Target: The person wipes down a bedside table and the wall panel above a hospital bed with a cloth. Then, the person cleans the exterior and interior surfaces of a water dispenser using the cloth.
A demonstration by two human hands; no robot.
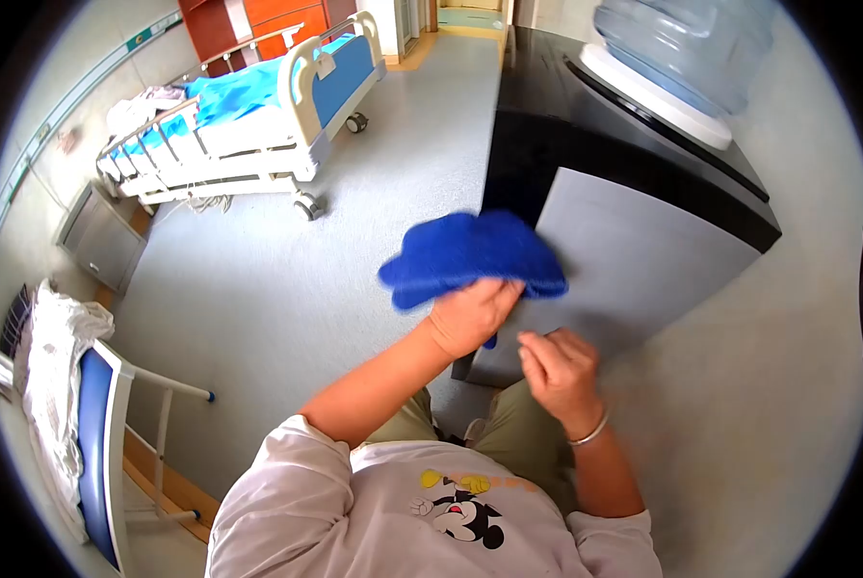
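Observation:
A blue cloth point(475, 252), slightly blurred, hangs in front of the water dispenser point(634, 260). My left hand point(475, 313) grips the near edge of the cloth, with its fingers partly hidden by the fabric. To the right of it and apart from the cloth is my right hand point(563, 371), its fingers curled in and a bracelet on the wrist. Whether it holds anything small cannot be made out. The dispenser has a black top, a grey side panel and a clear water bottle point(687, 48) on it.
A hospital bed point(326, 96) on wheels with blue bedding stands at the back left. Against the left wall is a metal cabinet point(104, 236). A blue-padded folding bed or chair point(94, 433) with white cloth on it is at the near left. Grey floor lies between them.

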